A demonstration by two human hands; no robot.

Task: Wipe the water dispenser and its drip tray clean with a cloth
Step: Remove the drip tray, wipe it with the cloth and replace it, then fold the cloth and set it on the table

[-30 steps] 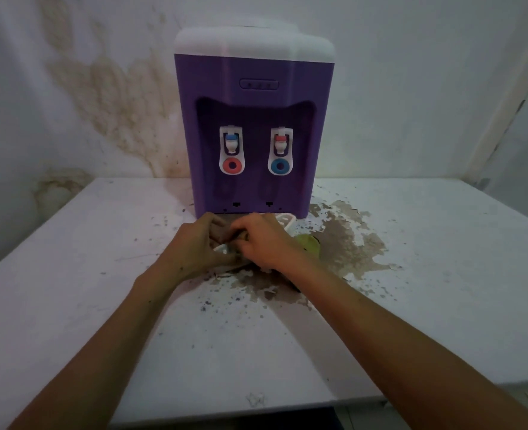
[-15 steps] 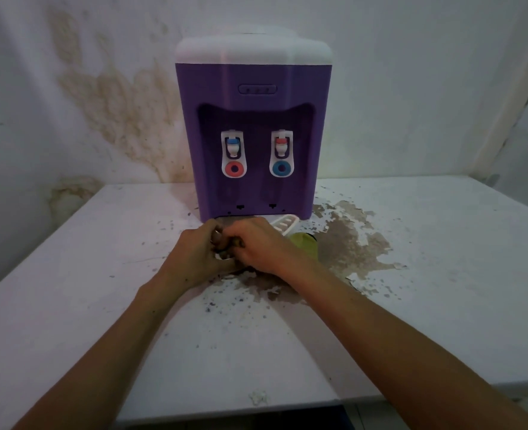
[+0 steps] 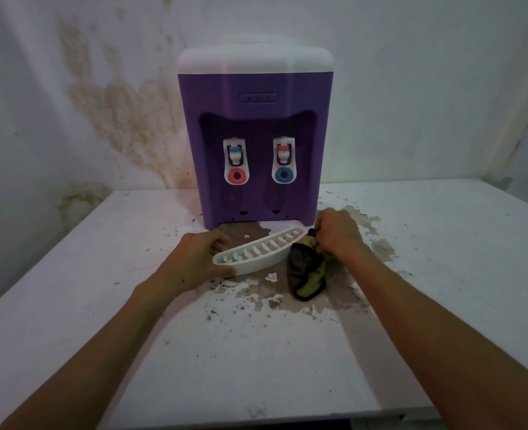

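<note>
At six o'clock of the purple water dispenser with the white top (image 3: pixel 255 144), your left hand (image 3: pixel 194 262) curls its fingers round the near end of the white slotted plastic drip tray (image 3: pixel 258 251), which lies pulled free and skewed on the peeling white table (image 3: pixel 442 259). Your right hand (image 3: pixel 338 234), at three o'clock of the tray, pinches the bunched dark and yellow-green cloth (image 3: pixel 306 271). Keep the tray pinned firmly, open out the cloth to a clean face, and I would run it along the slots lengthwise so grime leaves the grooves.
</note>
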